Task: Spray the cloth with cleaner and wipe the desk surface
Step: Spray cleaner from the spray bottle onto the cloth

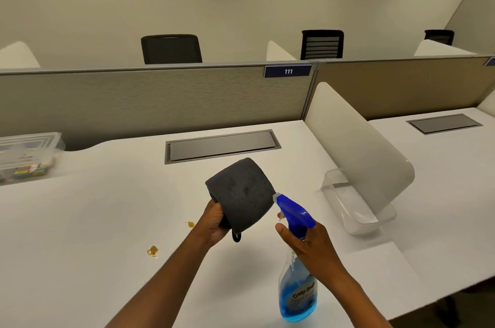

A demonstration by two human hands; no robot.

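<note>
My left hand holds a dark grey cloth up above the white desk, its flat face turned toward the sprayer. My right hand grips the neck of a clear spray bottle of blue cleaner. Its blue trigger head has the nozzle almost touching the cloth's right edge. Two amber spills lie on the desk, a larger one and a small one, left of my left forearm.
A clear plastic bin lies against the white side divider on the right. A grey cable hatch is set into the desk behind the cloth. A plastic box of supplies stands at far left. A fabric partition backs the desk.
</note>
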